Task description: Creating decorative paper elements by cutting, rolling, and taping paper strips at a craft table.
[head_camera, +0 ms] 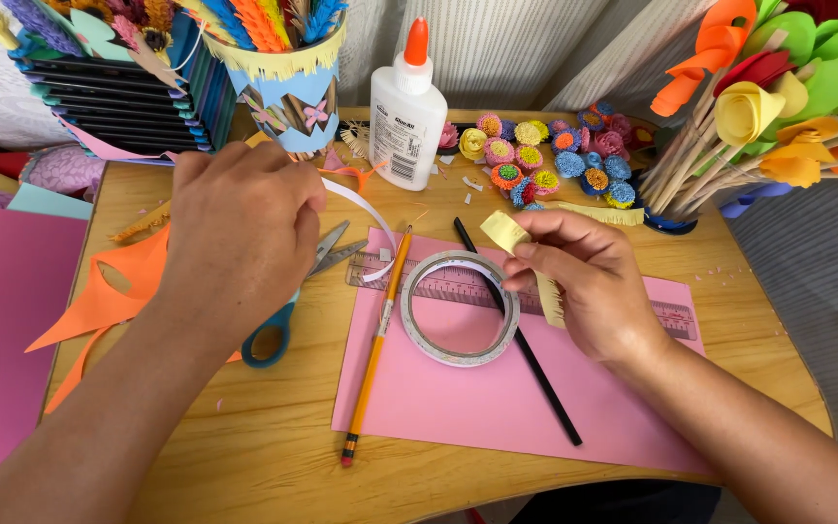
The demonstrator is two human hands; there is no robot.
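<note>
From the head view, the right hand [589,291] pinches a pale yellow fringed paper strip [526,262] between thumb and fingertips; the strip is narrow, its long axis running from upper left down toward the palm. The left hand [240,228] is closed around the end of a thin white strip [366,209] that curves toward the tape ring [460,309]. Between the hands lie scissors [293,306], a pencil [377,340] and a ruler [458,281] on pink paper [477,408].
</note>
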